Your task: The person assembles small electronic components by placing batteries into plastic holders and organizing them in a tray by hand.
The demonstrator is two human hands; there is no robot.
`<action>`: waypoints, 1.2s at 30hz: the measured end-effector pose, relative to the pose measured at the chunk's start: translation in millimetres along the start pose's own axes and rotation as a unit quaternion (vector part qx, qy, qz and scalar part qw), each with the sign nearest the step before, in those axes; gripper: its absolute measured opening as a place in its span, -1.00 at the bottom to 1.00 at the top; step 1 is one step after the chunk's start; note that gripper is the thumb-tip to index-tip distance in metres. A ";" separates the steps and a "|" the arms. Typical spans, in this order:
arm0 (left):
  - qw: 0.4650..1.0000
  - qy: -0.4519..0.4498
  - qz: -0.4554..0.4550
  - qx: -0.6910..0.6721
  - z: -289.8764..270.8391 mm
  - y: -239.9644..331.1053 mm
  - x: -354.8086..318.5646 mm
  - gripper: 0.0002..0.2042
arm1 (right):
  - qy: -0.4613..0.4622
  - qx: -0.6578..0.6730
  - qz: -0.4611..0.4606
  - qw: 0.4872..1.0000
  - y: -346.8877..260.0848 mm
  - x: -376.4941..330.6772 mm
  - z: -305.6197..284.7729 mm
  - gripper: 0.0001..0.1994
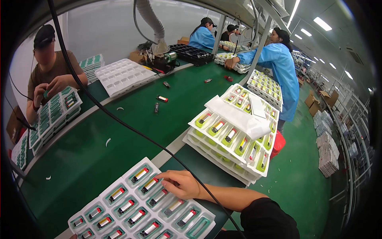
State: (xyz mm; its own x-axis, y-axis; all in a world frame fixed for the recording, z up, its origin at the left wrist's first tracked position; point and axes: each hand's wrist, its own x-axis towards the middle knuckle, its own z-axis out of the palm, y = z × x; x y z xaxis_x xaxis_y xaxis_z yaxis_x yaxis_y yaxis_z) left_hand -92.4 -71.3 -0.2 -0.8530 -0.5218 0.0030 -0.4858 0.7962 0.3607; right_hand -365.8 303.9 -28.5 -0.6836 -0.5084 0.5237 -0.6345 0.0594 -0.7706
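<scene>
A white moulded tray (146,162) lies before me with rows of green-lined pockets, most holding a small silver, battery-like part with a red end and a black end. My right hand (184,184) reaches over it from the right. Its index fingertip rests at the red end of one battery-like part (149,185) in the upper rows, and the thumb lies a little apart below. Nothing shows lifted in its fingers. One pocket (199,228) at the tray's right corner holds no such part. Only a sliver of my left hand (73,236) shows at the lower edge; its fingers are hidden.
A green conveyor belt (131,135) runs past, carrying a few loose parts (162,98). Stacked trays with yellow-green pockets (223,153) stand at right, white sheets on top. A black cable (131,129) hangs across my view. Co-workers sit or stand around the belt.
</scene>
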 end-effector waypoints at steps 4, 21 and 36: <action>0.998 0.007 -0.027 -0.062 2.2 -1.3 -3.7 -0.53 | -0.006 0.014 0.003 1.000 4.2 -2.3 3.2 -0.67; 0.997 0.017 -0.039 -0.065 8.2 0.9 -0.7 -0.51 | 0.081 0.126 0.052 0.987 10.6 -7.2 -3.8 -0.50; 0.998 0.030 -0.017 -0.052 10.1 -4.3 1.3 -0.52 | 0.053 0.068 -0.005 0.996 6.0 -3.9 -7.4 -0.55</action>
State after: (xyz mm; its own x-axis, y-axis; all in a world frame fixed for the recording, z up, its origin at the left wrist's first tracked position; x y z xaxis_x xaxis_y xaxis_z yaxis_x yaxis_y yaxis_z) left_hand -93.4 -72.3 -11.2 -0.8215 -0.5685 0.0438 -0.4897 0.7428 0.4565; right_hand -369.7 312.6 -32.5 -0.7169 -0.4140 0.5609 -0.5910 -0.0660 -0.8040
